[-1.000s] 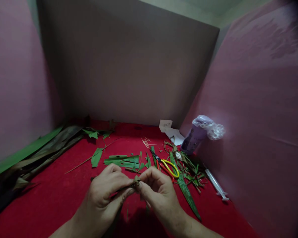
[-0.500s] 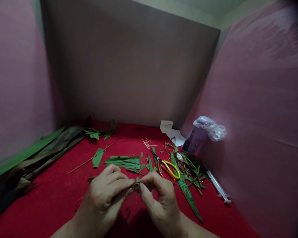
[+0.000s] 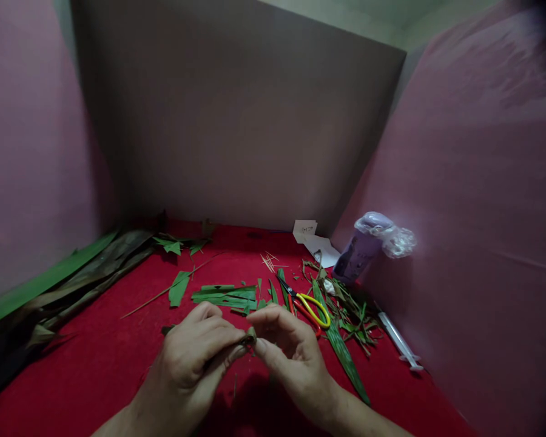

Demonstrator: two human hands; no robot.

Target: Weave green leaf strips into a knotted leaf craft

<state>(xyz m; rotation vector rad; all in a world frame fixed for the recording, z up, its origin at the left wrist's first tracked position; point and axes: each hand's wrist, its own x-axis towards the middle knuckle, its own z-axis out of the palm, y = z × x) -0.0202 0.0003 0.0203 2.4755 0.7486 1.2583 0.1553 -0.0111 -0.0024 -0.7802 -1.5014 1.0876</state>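
A small rolled piece of dried brown-green leaf [image 3: 251, 335] sits between my two hands, low in the middle of the head view. My left hand [image 3: 200, 352] is closed, pinching the roll between thumb and forefinger. From the other side, my right hand [image 3: 293, 358] curls around the roll's end, its thumb against it and its forefinger arched over the top. Just beyond my hands lie cut green leaf strips [image 3: 227, 296]. Scissors [image 3: 303, 303] with one yellow and one red handle rest to the right, beside a long green leaf strip [image 3: 346, 358].
Toothpicks [image 3: 269, 262] lie on the red cloth [image 3: 95, 364]. Leaf scraps [image 3: 352, 315], a syringe [image 3: 400, 343] and a purple plastic-wrapped container [image 3: 359, 249] are at right. White paper [image 3: 323, 250] lies at the back. Large leaves [image 3: 86, 267] line the left wall.
My right forefinger has lifted and shifted left over the roll, while the thumb stays by it. The roll has turned slightly, showing a dark hollow end. My left hand has barely moved.
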